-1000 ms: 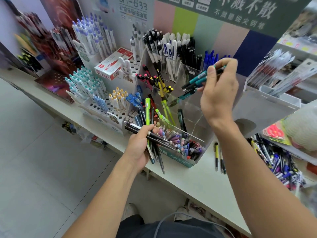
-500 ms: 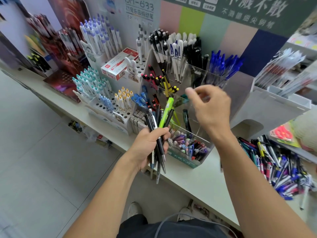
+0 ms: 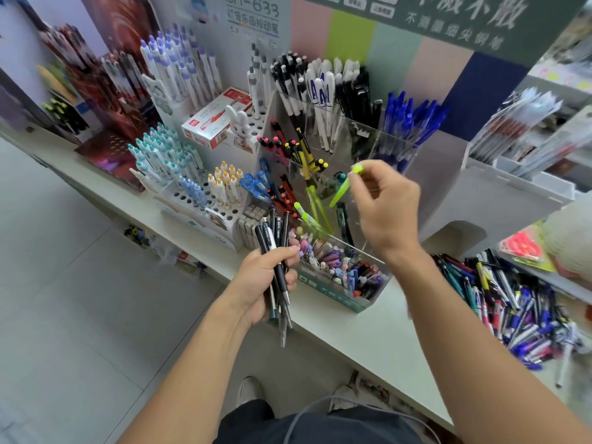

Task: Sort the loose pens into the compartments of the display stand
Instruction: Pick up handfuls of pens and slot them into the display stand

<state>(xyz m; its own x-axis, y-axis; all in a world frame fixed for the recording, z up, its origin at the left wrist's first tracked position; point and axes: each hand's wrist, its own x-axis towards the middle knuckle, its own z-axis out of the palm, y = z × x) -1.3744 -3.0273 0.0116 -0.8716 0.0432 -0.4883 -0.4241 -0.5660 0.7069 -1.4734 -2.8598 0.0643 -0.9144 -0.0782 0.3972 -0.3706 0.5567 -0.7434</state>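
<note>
Pinching a lime-green pen (image 3: 344, 187) by its upper end between thumb and fingertips, your right hand (image 3: 386, 206) is hanging over the middle tier of the clear display stand (image 3: 362, 251), wrist bent down and forearm reaching in from the lower right. The pen is slanting down to the left, its tip hovering above the compartment where other lime-green pens (image 3: 315, 213) are already leaning. Your left hand (image 3: 266, 280) is curling round a bundle of dark pens (image 3: 277, 267), holding them nearly upright just in front of the stand's front bin, with their tips pointing down past your palm. Half a second ago the green pen was sitting in that left-hand bundle and your right hand was reaching toward it with nothing in it; now it is carrying the pen. A heap of loose pens (image 3: 512, 309) is lying on the white counter (image 3: 352, 331) to your right.
</note>
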